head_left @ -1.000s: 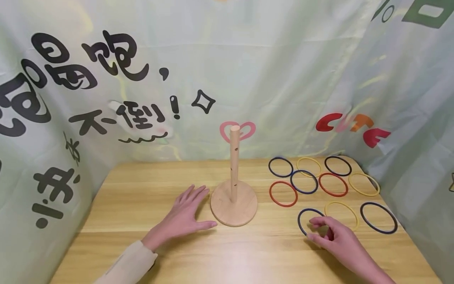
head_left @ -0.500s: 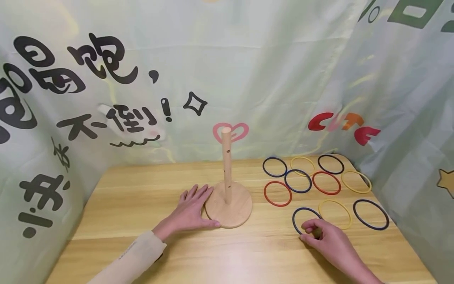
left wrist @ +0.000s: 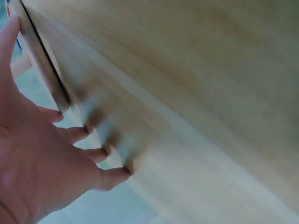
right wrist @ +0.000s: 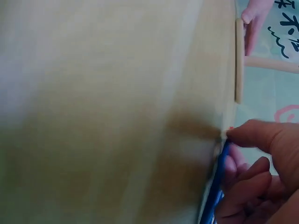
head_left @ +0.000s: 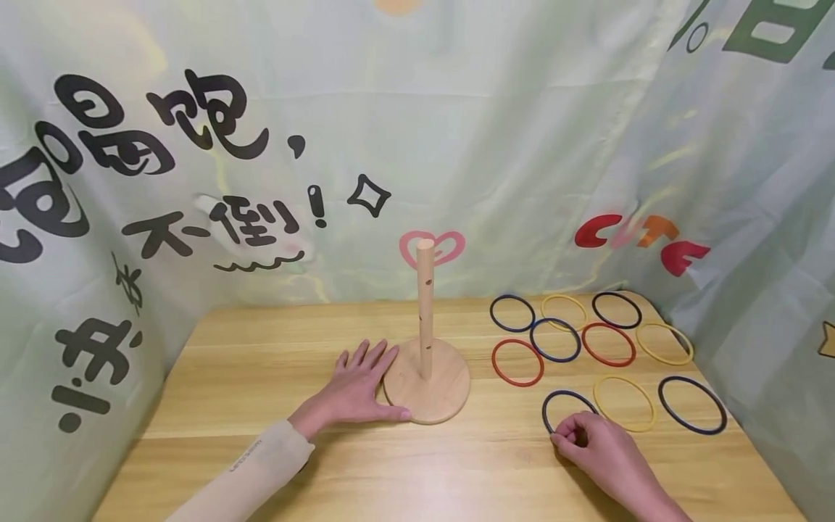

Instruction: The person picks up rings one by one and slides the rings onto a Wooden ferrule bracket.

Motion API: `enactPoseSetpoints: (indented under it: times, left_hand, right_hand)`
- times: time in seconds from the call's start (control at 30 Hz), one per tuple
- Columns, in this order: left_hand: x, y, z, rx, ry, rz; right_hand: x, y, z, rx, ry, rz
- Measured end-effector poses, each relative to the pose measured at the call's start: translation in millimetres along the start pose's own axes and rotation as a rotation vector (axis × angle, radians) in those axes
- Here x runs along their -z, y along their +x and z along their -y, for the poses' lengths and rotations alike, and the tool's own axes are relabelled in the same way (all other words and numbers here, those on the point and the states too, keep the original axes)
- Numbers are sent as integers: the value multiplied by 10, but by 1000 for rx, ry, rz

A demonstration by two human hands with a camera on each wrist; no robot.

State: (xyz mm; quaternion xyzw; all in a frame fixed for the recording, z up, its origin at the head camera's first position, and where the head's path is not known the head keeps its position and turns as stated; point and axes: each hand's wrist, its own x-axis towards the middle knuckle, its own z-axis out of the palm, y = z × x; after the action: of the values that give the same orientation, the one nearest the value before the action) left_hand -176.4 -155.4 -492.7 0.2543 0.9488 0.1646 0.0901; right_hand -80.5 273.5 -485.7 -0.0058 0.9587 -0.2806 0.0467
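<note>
My left hand [head_left: 357,391] rests with spread fingers at the left edge of a round wooden base [head_left: 440,399]. Thumb and fingertips lie along its rim. An upright wooden post [head_left: 426,312] with small holes rises from that base, with no ring on it. To the right, my right hand [head_left: 603,449] pinches the near edge of a blue ring [head_left: 544,417] between thumb and fingers. In the right wrist view the blue ring [right wrist: 215,184] shows edge-on just beyond the thumb tip, low against the tabletop. Part of this ring is hidden behind the fingers.
Several other rings lie flat on the right of the wooden table [head_left: 261,348], among them a red ring [head_left: 493,357], a yellow ring [head_left: 636,431] and a dark blue ring [head_left: 660,395]. Printed curtains [head_left: 522,167] enclose the table at the back and sides.
My left hand has moved right, up against the wooden base. The right fingers have closed onto the blue ring's near edge. The head view has shifted slightly.
</note>
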Motion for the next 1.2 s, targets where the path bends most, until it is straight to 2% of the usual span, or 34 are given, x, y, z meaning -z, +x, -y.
enactPoseSetpoints:
  times: [0.17, 0.27, 0.47, 0.57, 0.83, 1.03, 1.2]
  left_hand:
    - [39, 1, -33, 36, 91, 21]
    - [56, 4, -56, 61, 137, 24]
    - [78, 19, -87, 80, 165, 44]
    - [84, 23, -88, 86, 185, 58]
    - [55, -8, -106, 83, 220, 48]
    - [59, -22, -116, 88, 219, 36]
    - [80, -29, -119, 90, 213, 33]
  right_hand:
    - [-14, -65, 13, 73, 48, -115]
    - [-11, -103, 28, 130, 99, -210]
    - [34, -119, 73, 276, 122, -406]
    - [88, -116, 134, 323, 145, -469]
    - [277, -29, 367, 572, 210, -569]
    - [455, 53, 683, 603, 199, -588]
    - [589, 158, 991, 657, 308, -592]
